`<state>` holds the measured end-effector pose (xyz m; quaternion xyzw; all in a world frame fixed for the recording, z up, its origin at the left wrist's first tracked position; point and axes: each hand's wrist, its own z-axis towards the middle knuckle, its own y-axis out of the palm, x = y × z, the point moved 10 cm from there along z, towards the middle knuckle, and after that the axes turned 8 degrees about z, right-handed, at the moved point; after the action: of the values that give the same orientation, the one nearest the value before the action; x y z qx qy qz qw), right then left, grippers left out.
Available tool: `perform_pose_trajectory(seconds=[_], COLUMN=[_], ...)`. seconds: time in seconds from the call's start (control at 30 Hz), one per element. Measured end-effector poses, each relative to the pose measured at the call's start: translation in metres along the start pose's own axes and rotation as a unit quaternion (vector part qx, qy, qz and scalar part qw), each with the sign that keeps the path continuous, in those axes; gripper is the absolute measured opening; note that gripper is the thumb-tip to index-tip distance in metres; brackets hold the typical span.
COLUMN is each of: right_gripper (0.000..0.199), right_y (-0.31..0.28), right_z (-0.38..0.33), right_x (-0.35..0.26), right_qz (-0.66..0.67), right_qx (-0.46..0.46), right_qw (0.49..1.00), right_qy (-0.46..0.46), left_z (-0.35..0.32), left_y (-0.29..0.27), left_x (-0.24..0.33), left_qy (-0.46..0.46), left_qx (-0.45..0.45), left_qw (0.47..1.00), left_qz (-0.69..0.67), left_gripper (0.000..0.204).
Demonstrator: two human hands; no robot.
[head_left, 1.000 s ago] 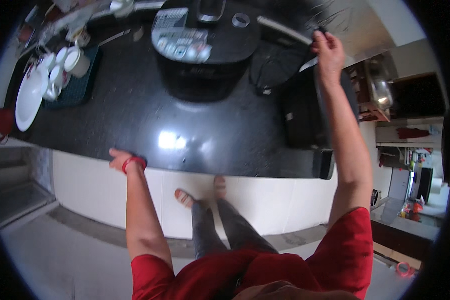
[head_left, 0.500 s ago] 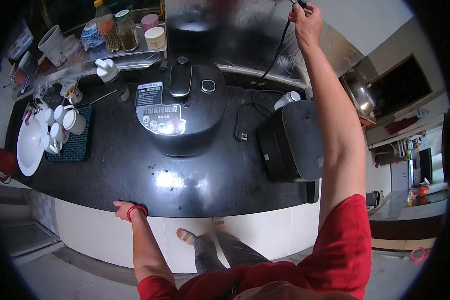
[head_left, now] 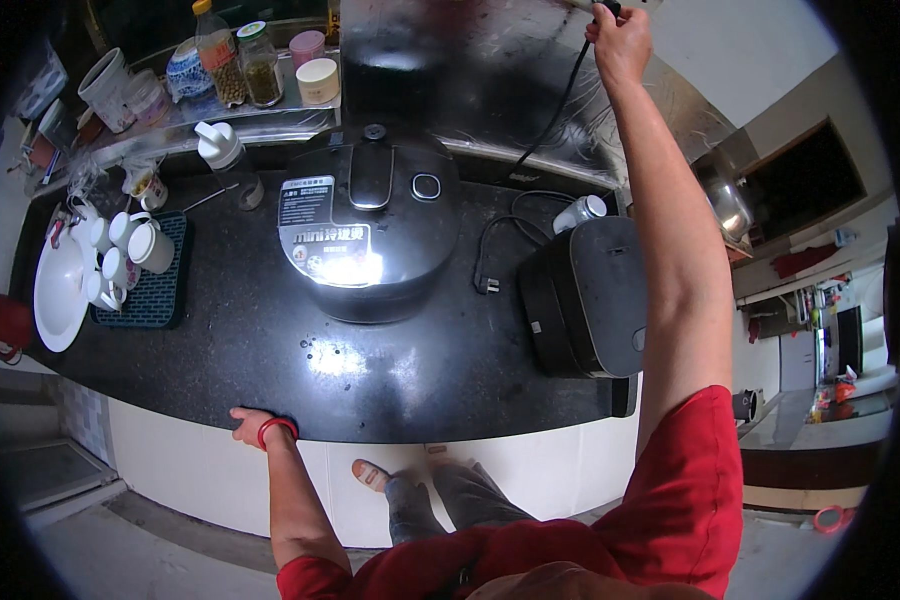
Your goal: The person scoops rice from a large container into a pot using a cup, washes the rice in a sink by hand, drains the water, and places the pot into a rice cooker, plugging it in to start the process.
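My right hand [head_left: 625,45] is raised high at the far right against the shiny wall, its fingers closed on a black plug [head_left: 604,8]. A black power cord [head_left: 568,98] hangs from the plug and runs down behind the black multicooker [head_left: 370,225] on the counter. The plug's tip lies at the top of the picture, and whether it touches a socket does not show. My left hand [head_left: 253,428], a red bangle at its wrist, rests on the front edge of the dark countertop [head_left: 240,340], thumb and fingers apart.
A second black appliance [head_left: 595,295] stands at the right, beside a loose plug [head_left: 487,285] and a white-capped bottle [head_left: 578,213]. White mugs [head_left: 150,245] sit on a green rack [head_left: 165,300] at the left, near a white basin [head_left: 60,295]. Jars [head_left: 260,65] line the back ledge.
The view has shifted slightly, so the counter things sit a little lower and to the right. My right hand still holds the plug up high; my left hand stays on the counter edge.
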<state>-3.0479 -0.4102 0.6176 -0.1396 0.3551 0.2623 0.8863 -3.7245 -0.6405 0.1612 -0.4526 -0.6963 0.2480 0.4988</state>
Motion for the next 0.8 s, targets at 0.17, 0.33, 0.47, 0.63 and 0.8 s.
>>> perform_pose_trajectory(seconds=[0.17, 0.33, 0.47, 0.63, 0.8], right_gripper=[0.015, 0.013, 0.016, 0.031, 0.025], right_y=[0.008, 0.018, 0.035, 0.008, -0.010], right_z=[0.006, 0.022, 0.037, -0.019, -0.183], right_x=[-0.032, -0.023, 0.003, -0.029, -0.011], right_qz=[-0.207, -0.216, -0.101, -0.049, 0.031], right_qx=[0.009, -0.047, -0.109, -0.088, -0.264], right_qw=[0.976, 0.975, 0.989, 0.995, 0.958], right_qy=[-0.069, 0.040, 0.020, 0.003, 0.108], left_z=[0.002, -0.002, 0.011, 0.008, -0.006], left_y=[0.003, -0.002, 0.010, 0.002, -0.003], left_x=[0.000, 0.001, -0.008, -0.003, 0.000], left_qy=[0.003, 0.009, -0.010, -0.009, -0.008], left_qx=[-0.007, 0.001, -0.052, 0.029, -0.024], left_qw=[1.000, 1.000, 0.997, 1.000, 1.000], left_qz=[-0.018, -0.017, -0.058, -0.004, 0.001], left_gripper=[0.062, 0.062, 0.063, 0.059, 0.053])
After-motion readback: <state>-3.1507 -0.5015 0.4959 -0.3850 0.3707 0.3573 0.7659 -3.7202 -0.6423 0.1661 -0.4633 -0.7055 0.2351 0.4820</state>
